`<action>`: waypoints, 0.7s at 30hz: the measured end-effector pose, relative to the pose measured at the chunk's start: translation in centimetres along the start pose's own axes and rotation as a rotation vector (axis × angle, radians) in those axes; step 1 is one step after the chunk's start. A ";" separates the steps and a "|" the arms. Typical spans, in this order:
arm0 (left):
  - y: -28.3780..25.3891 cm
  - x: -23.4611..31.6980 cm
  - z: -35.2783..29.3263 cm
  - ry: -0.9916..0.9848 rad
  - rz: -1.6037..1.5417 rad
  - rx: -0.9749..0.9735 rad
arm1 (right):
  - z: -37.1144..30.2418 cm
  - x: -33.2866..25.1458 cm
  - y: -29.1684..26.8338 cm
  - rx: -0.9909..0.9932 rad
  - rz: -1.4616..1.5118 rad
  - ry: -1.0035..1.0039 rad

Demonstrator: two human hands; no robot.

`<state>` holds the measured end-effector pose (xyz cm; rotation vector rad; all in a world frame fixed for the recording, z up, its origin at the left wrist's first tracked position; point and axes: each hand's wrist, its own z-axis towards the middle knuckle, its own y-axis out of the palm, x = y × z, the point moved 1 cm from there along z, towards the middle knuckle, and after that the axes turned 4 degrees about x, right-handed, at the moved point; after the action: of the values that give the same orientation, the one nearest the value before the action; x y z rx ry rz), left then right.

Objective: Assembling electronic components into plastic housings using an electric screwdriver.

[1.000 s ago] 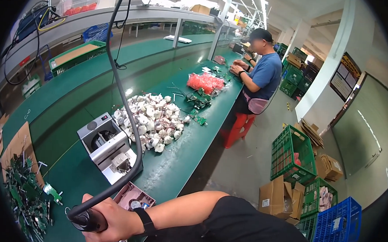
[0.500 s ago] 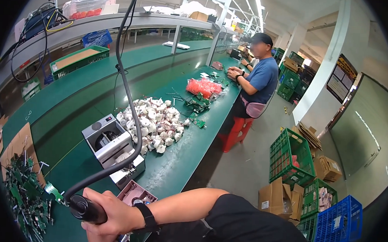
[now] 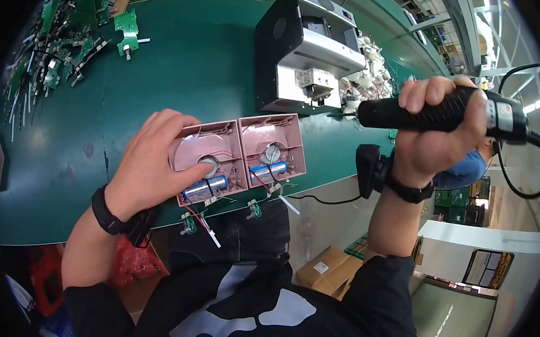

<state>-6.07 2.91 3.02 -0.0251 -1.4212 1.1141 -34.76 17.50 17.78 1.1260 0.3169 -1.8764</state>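
Note:
Two pink plastic housings sit side by side near the bench edge in front of me. My left hand (image 3: 145, 168) grips the left housing (image 3: 201, 145), fingers over its far side and thumb down inside on a round metal part. The right housing (image 3: 263, 133) touches it and is untouched by my hands. Each holds a blue cylindrical battery pack (image 3: 268, 173) and thin wires; small green boards (image 3: 254, 209) dangle at the near side. My right hand (image 3: 433, 137) is closed round a black corded electric screwdriver (image 3: 386, 115), raised to the right, its bit pointing left toward the machine.
A grey and black bench machine (image 3: 319, 46) stands beyond the housings, with a pile of white round parts (image 3: 373, 67) behind it. Green circuit boards (image 3: 85, 30) are heaped at far left, one loose board (image 3: 127, 31) beside them. A carton (image 3: 326, 269) is on the floor.
The view has swung from along the bench down to my work area. My left hand and the pink housings now show fully. My right hand still holds the screwdriver, now at the right.

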 end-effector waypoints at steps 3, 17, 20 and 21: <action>0.5 0.1 -0.5 -0.009 -0.008 0.003 | 1.4 1.9 -0.3 0.053 -0.044 -0.034; -1.2 -3.6 1.2 -0.021 -0.266 -0.171 | -4.8 -3.3 8.8 -0.299 0.220 0.188; -0.7 -3.8 1.3 -0.001 -0.274 -0.124 | -6.7 -0.9 11.5 -0.386 0.167 0.206; -0.4 -3.8 1.3 -0.001 -0.279 -0.108 | -7.5 -0.1 12.0 -0.424 0.135 0.210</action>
<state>-6.00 -0.35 0.72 0.0947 -1.4347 0.8081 -20.86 15.26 16.27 1.0212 0.7038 -1.4839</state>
